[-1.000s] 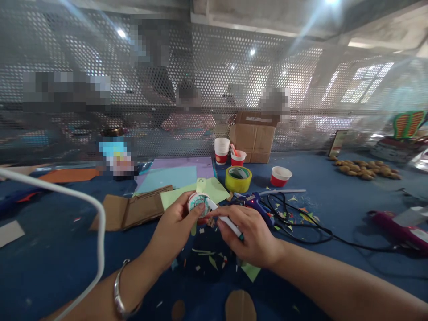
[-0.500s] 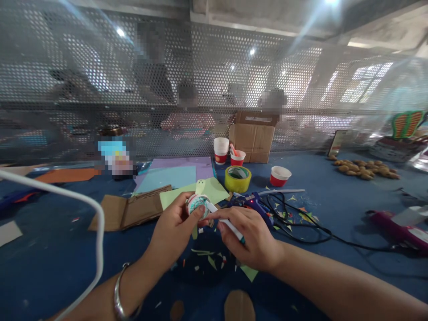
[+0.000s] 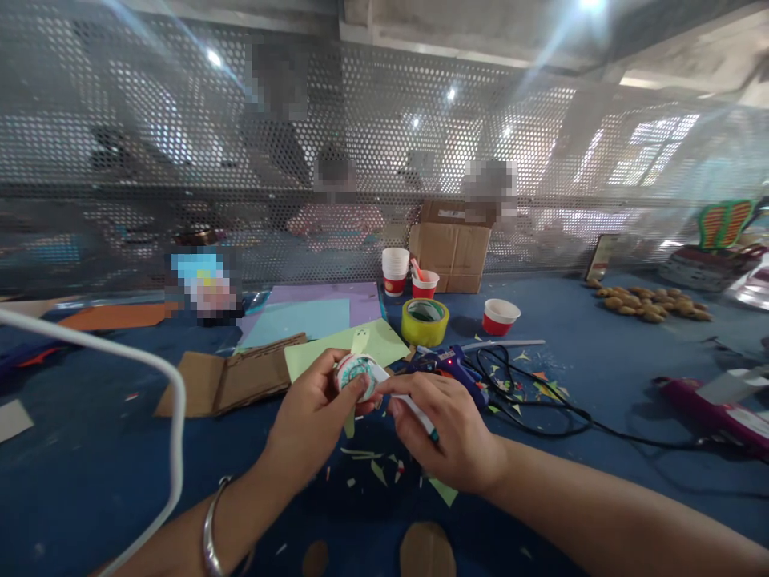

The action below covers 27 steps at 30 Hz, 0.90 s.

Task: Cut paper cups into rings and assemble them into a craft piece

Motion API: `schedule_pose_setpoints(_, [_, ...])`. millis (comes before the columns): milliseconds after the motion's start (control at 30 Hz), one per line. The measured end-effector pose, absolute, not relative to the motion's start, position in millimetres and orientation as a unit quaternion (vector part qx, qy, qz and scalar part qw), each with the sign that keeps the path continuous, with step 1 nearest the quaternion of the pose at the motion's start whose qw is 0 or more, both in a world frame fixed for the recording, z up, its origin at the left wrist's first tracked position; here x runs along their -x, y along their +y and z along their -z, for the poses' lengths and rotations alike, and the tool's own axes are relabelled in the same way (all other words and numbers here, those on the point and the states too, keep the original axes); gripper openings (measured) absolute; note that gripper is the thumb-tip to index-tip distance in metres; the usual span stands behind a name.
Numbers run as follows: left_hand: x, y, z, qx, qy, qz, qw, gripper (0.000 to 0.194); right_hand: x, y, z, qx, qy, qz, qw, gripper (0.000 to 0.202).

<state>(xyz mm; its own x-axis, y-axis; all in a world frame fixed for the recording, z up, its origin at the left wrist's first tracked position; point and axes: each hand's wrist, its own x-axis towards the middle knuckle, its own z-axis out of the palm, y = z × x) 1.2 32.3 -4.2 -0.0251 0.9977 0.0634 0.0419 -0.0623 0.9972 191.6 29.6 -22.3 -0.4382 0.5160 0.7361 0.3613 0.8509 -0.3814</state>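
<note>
Low over the table, my left hand (image 3: pixel 316 409) grips a small paper cup (image 3: pixel 354 375), its round white face marked with green lines and its rim reddish. A pale green paper piece with a drawn face (image 3: pixel 360 340) sticks out at the cup's far side, and another green strip shows below it. My right hand (image 3: pixel 448 429) is closed around a white marker (image 3: pixel 422 418) with a teal end. The marker's front end reaches the cup's right edge; its tip is too small to make out.
Behind my right hand lies a blue glue gun (image 3: pixel 460 370) with a black cord. Yellow tape (image 3: pixel 424 322), a red-and-white cup (image 3: pixel 501 316) and a cardboard box (image 3: pixel 450 255) stand beyond. Folded cardboard (image 3: pixel 249 377) is at left, a white cable (image 3: pixel 179 433) nearer. Paper scraps (image 3: pixel 378 473) litter the front.
More green marking shows on the cup's round face. Both hands keep their grips and nearly the same place; the whole view has shifted slightly.
</note>
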Motion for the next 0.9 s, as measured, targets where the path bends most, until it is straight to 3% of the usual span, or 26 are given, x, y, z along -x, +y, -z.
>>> schedule_pose_setpoints(433, [-2.0,28.3,3.7,-0.515,0.512,-0.465,0.505,0.035,-191.7,28.7,21.4,0.223,-0.845,-0.065,0.481,0.023])
schedule_pose_setpoints(900, [1.5,33.5,5.0,-0.567,0.516,-0.404,0.5,0.031,-191.5,26.2,19.2,0.21,-0.841,-0.066,0.495,0.023])
